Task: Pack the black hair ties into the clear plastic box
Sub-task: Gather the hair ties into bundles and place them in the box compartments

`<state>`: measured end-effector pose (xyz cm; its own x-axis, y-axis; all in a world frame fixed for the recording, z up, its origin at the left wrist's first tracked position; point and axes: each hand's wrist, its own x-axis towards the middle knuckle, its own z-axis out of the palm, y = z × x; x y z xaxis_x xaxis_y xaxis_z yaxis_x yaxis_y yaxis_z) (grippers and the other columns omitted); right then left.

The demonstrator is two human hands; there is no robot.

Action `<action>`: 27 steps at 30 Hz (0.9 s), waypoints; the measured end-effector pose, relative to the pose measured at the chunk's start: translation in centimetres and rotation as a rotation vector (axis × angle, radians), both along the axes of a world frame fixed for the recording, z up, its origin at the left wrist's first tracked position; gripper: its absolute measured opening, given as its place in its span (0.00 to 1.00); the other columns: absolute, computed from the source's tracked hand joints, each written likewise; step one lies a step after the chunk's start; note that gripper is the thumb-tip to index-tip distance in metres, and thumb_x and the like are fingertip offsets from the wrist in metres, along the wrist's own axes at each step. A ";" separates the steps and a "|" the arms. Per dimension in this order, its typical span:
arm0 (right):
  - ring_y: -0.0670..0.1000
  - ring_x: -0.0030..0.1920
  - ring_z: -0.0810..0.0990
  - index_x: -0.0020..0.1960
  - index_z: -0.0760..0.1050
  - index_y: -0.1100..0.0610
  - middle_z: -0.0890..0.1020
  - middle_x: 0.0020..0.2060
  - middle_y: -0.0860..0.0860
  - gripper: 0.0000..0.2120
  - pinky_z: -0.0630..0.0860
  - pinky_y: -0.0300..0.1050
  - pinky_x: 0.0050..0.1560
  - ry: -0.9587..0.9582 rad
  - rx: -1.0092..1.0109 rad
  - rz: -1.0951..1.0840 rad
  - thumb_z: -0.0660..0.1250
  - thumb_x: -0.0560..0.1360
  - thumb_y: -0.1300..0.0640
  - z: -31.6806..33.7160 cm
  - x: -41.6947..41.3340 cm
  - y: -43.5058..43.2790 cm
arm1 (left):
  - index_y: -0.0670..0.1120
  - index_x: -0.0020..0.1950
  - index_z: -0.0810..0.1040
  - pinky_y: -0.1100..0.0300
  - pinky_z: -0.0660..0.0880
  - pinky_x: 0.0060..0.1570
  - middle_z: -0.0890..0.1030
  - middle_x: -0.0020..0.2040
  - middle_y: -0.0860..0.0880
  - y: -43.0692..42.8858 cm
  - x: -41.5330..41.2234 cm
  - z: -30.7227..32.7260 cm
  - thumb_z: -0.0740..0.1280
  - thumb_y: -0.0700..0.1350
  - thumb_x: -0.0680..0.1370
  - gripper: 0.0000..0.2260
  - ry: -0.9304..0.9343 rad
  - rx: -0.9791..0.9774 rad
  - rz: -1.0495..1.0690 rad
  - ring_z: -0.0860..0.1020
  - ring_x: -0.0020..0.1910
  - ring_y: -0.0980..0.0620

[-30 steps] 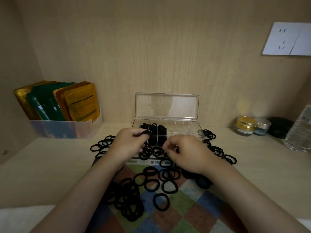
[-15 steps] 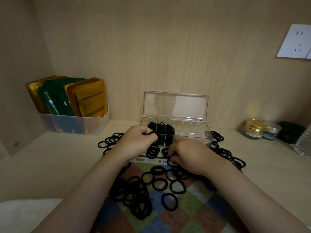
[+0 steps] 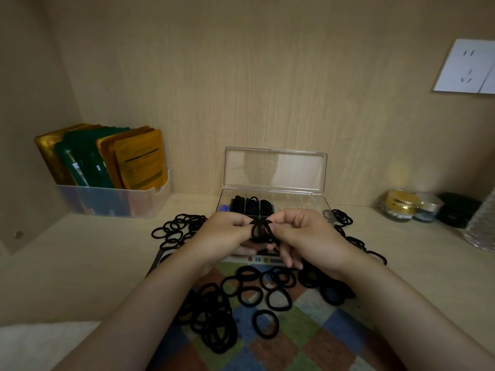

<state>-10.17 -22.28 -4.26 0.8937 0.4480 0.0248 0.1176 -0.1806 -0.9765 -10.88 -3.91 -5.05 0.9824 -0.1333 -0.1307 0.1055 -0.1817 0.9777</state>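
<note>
A clear plastic box (image 3: 300, 203) stands against the back wall with its lid (image 3: 276, 169) propped upright. Its left compartments hold black hair ties (image 3: 251, 204); the right ones look bare. Just in front of the box, my left hand (image 3: 223, 232) and my right hand (image 3: 302, 236) meet, both pinching a small bunch of black hair ties (image 3: 261, 230) between thumbs and fingers. Many loose hair ties (image 3: 211, 314) lie scattered on the checkered mat and the shelf around my hands.
A translucent bin of gold and green sachets (image 3: 112, 170) stands at the back left. Small jars (image 3: 404, 204) and a dark case (image 3: 458, 210) sit at the back right, beside a clear bottle (image 3: 482, 226). A checkered mat (image 3: 292, 341) covers the near shelf. A wall socket (image 3: 466, 66) is upper right.
My right hand has risen from the pile and come up to my left hand. Both now grip one bunch of ties in front of the box.
</note>
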 end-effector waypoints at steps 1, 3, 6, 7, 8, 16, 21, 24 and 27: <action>0.50 0.22 0.74 0.52 0.79 0.62 0.83 0.33 0.54 0.06 0.66 0.38 0.19 -0.019 -0.016 -0.051 0.65 0.80 0.61 -0.1 0.1 0.1 | 0.41 0.54 0.84 0.57 0.82 0.51 0.87 0.45 0.43 -0.2 -0.1 0.0 0.72 0.46 0.77 0.10 0.020 -0.038 -0.039 0.86 0.47 0.50; 0.50 0.21 0.74 0.49 0.79 0.60 0.83 0.33 0.55 0.04 0.67 0.39 0.19 -0.056 -0.049 -0.142 0.66 0.80 0.61 -0.4 0.2 0.3 | 0.40 0.57 0.82 0.53 0.81 0.54 0.87 0.48 0.40 -0.3 -0.1 0.0 0.68 0.45 0.80 0.11 0.048 -0.098 -0.066 0.86 0.51 0.46; 0.51 0.20 0.75 0.45 0.78 0.57 0.84 0.32 0.58 0.04 0.68 0.38 0.19 -0.151 -0.145 -0.236 0.67 0.79 0.59 -0.7 0.4 0.3 | 0.38 0.58 0.80 0.50 0.82 0.54 0.85 0.51 0.38 -0.3 0.0 0.0 0.64 0.46 0.82 0.13 0.077 -0.198 -0.041 0.85 0.53 0.42; 0.51 0.20 0.76 0.44 0.78 0.56 0.83 0.31 0.56 0.04 0.68 0.38 0.19 -0.203 -0.198 -0.261 0.68 0.78 0.58 -0.8 0.3 0.4 | 0.38 0.57 0.81 0.50 0.82 0.54 0.85 0.53 0.39 -0.3 0.0 -0.1 0.66 0.48 0.81 0.14 0.066 -0.194 -0.050 0.85 0.53 0.43; 0.50 0.21 0.77 0.44 0.78 0.55 0.83 0.29 0.53 0.04 0.69 0.38 0.20 -0.252 -0.239 -0.275 0.69 0.77 0.58 -0.9 0.3 0.4 | 0.39 0.56 0.82 0.51 0.82 0.54 0.86 0.53 0.41 -0.3 -0.1 -0.1 0.69 0.49 0.79 0.14 0.040 -0.145 -0.067 0.85 0.53 0.45; 0.46 0.25 0.78 0.51 0.80 0.52 0.85 0.35 0.50 0.04 0.72 0.39 0.25 -0.278 -0.244 -0.195 0.69 0.78 0.52 -1.2 0.3 1.1 | 0.43 0.46 0.83 0.57 0.83 0.47 0.86 0.44 0.45 2.2 0.7 0.7 0.69 0.44 0.80 0.06 -0.067 0.119 0.099 0.86 0.44 0.51; 0.41 0.43 0.80 0.53 0.82 0.47 0.83 0.44 0.42 0.07 0.76 0.36 0.43 -0.610 -0.631 -0.126 0.66 0.79 0.53 -1.0 0.4 1.3 | 0.45 0.42 0.80 0.66 0.79 0.32 0.84 0.36 0.45 4.1 1.2 1.3 0.68 0.45 0.80 0.09 -0.108 0.216 0.240 0.82 0.32 0.55; 0.49 0.51 0.80 0.61 0.79 0.46 0.81 0.52 0.46 0.13 0.77 0.44 0.48 -0.823 -0.870 0.020 0.63 0.80 0.57 -0.9 1.4 2.3 | 0.45 0.43 0.80 0.60 0.82 0.37 0.83 0.36 0.44 4.4 1.4 1.1 0.68 0.47 0.80 0.08 -0.165 0.240 0.281 0.81 0.33 0.52; 0.56 0.49 0.80 0.68 0.72 0.45 0.77 0.54 0.49 0.23 0.79 0.52 0.43 -0.990 -1.153 0.177 0.63 0.77 0.63 -0.9 2.2 3.8 | 0.45 0.42 0.81 0.50 0.83 0.46 0.82 0.34 0.44 4.6 1.7 0.8 0.69 0.46 0.79 0.08 -0.199 0.223 0.299 0.81 0.36 0.48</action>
